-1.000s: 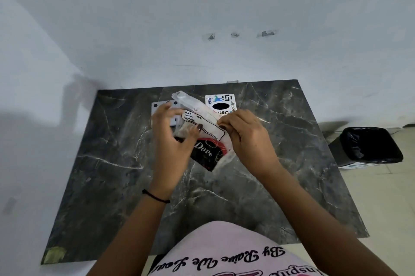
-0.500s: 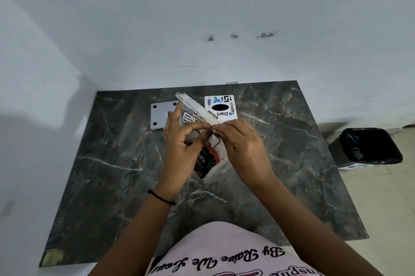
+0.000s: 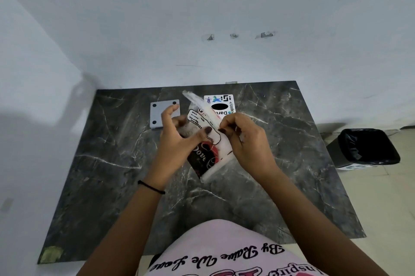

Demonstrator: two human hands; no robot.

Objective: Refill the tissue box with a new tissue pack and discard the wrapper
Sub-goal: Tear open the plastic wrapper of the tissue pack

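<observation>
The tissue pack (image 3: 207, 154) is a clear plastic wrapper with a dark red and black printed label, held upright above the dark marble table (image 3: 112, 152). My left hand (image 3: 177, 143) cups its left side with the thumb pressed on the front. My right hand (image 3: 243, 138) pinches the wrapper's right edge between thumb and fingers. The top flap of the wrapper (image 3: 195, 98) sticks up loose. Behind the pack stands the white tissue box (image 3: 221, 105) with stickers and a black oval slot. A grey plate with black corner dots (image 3: 160, 111) lies flat to its left.
A black bin with a black liner (image 3: 365, 147) stands on the floor to the right of the table. White walls close the far side and the left. A patch of yellowish tape (image 3: 52, 254) marks the table's near left corner.
Both hands keep hold of the pack. The left fingers have spread and the thumb has slid across the front, while the right hand has shifted its pinch to the right edge. The pack has tilted slightly.
</observation>
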